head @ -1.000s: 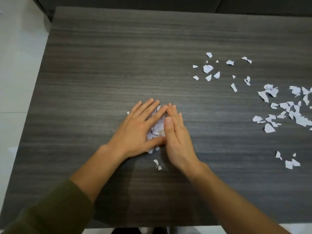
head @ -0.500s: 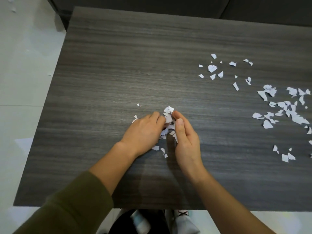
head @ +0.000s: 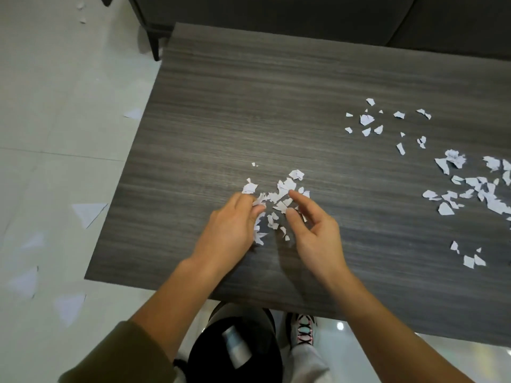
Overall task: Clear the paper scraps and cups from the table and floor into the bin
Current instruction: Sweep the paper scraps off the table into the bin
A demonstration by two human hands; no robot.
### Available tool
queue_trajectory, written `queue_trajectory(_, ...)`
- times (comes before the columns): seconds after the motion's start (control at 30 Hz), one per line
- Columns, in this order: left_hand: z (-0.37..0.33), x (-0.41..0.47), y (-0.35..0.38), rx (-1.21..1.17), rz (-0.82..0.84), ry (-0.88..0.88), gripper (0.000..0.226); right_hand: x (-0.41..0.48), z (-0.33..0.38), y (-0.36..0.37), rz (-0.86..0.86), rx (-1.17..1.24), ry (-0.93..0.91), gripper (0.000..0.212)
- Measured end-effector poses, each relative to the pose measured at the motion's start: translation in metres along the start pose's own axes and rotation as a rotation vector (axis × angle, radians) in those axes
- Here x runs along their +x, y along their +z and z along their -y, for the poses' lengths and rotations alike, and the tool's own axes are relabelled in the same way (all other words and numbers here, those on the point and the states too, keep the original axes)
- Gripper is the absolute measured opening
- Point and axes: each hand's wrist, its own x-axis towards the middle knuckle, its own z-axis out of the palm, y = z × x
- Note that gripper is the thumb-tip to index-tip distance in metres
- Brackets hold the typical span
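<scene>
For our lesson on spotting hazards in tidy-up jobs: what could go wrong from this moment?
1. The gathered scraps are small and loose; lifted between left hand and right hand, some may spill.
2. The bin sits below the table edge, so dropped pieces could miss and join the floor scraps.

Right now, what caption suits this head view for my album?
Left hand grips scraps on the table, right hand open beside them, bin below the edge.

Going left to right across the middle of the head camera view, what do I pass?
Paper triangle on the floor → left hand → gathered scraps → right hand → loose scraps far right.
</scene>
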Motion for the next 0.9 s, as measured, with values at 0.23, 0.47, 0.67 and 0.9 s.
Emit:
queue_trajectory(0.23, -0.007, -0.013, 0.008, -0.139, -0.066, -0.095, 0.029, -0.011, 0.007, 0.017, -0.049, 0.212, 0.091, 0.025)
queue_trajectory(0.47, -0.012, -0.036, 0.014, -0.166, -0.132, -0.071, 0.028, -0.041, -0.003, 0.024, -0.087, 0.351, 0.137, 0.02)
queue_trajectory(0.67, -0.013, -0.049, 0.01, -0.225, -0.127, -0.091, 0.024, -0.057, 0.0, 0.032, -0.082, 0.368, 0.151, 0.02)
queue_trajectory(0.9, -0.011, -0.087, 0.001, -0.185, -0.095, -0.058, 0.028, -0.087, 0.0, 0.038, -0.043, 0.161, 0.056, 0.021)
